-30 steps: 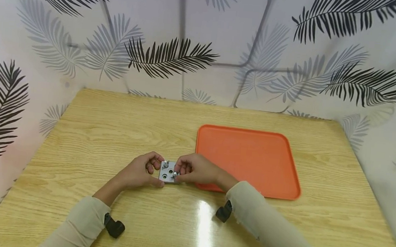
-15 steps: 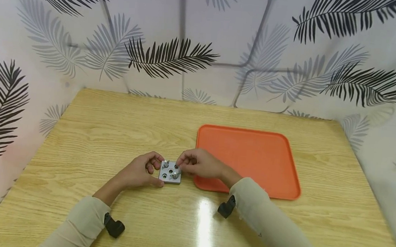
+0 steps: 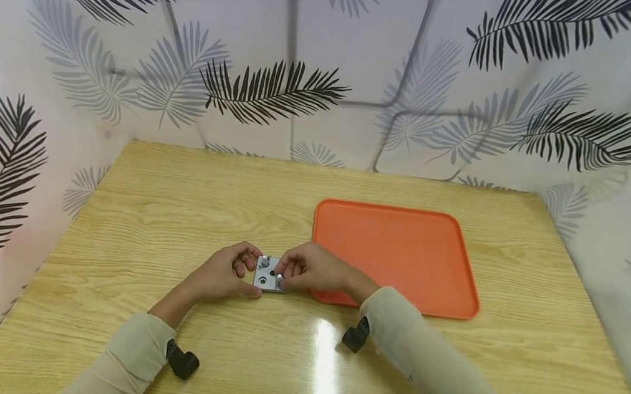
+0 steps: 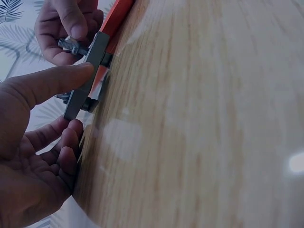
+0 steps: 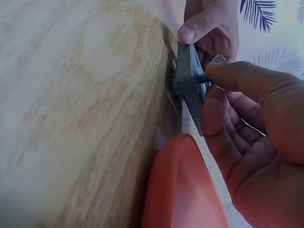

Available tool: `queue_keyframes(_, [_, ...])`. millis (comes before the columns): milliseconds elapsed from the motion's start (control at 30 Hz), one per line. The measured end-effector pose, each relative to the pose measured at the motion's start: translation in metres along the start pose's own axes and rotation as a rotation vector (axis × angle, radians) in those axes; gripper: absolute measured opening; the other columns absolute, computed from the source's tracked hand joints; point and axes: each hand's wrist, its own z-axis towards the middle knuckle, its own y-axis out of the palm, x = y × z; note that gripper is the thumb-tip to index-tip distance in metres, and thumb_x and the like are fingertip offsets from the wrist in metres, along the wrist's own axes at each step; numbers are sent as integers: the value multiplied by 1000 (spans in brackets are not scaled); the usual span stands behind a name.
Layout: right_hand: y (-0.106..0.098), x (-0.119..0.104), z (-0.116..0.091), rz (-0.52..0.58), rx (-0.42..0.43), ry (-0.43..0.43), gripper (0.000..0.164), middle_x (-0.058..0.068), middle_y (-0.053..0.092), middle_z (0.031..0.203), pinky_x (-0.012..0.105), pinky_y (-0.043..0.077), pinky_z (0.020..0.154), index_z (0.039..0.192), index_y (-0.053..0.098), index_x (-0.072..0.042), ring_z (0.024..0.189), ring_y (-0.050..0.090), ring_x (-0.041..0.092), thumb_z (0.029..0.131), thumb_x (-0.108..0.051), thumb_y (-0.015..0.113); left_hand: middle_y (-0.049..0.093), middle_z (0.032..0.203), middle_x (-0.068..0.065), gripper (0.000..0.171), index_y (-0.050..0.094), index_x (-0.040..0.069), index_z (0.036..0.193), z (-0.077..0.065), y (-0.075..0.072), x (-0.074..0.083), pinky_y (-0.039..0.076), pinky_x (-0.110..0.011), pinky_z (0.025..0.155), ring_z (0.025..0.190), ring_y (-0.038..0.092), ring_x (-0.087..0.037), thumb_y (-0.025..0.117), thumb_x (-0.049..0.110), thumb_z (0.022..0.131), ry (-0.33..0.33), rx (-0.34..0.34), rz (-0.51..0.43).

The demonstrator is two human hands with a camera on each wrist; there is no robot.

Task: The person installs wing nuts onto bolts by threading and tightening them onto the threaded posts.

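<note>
Between your 2 hands sits a small square metal plate (image 3: 270, 275), just off the near-left corner of the orange tray (image 3: 400, 254). Your left hand (image 3: 224, 273) clamps the plate's left edge, thumb along the near side and fingers curled at the far side; from the left wrist view the thumb (image 4: 52, 83) presses flat on the plate's edge. Your right hand (image 3: 312, 268) covers the plate's right side and pinches a bolt (image 3: 279, 277) standing in the near-right hole, thumb and fingertips closed round it. A 2nd bolt (image 3: 265, 260) stands at the far-left corner, and 2 open holes show on the plate's face. Both forearms, in beige sleeves, rest low over the wooden table (image 3: 179, 210), angled inward. Behind the table hangs a leaf-patterned curtain (image 3: 327, 66).
</note>
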Motion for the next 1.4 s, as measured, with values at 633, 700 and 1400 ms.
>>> queue_keyframes(633, [-8,1,0,93,63,34,18,13,69,89,24,53,67,108,68,4,74,60,9,101,-7,56,53,101,-6,61,56,7,123,2,0,-4,41,-27,72,82,45,-20,89,14,72,-11,-1,-7])
queue_keyframes(700, [-8,1,0,103,54,27,18,15,69,91,25,54,67,108,68,5,74,61,8,100,-5,56,53,101,-6,62,56,7,123,2,0,-4,41,-27,72,82,46,-19,89,15,72,-12,0,-3])
queue_keyframes(1400, [-1,3,2,41,-17,-7,17,11,68,85,17,50,68,103,67,5,74,59,3,87,1,70,53,100,-6,60,56,7,123,0,0,-1,41,-27,72,81,45,-19,88,11,73,-6,0,-7])
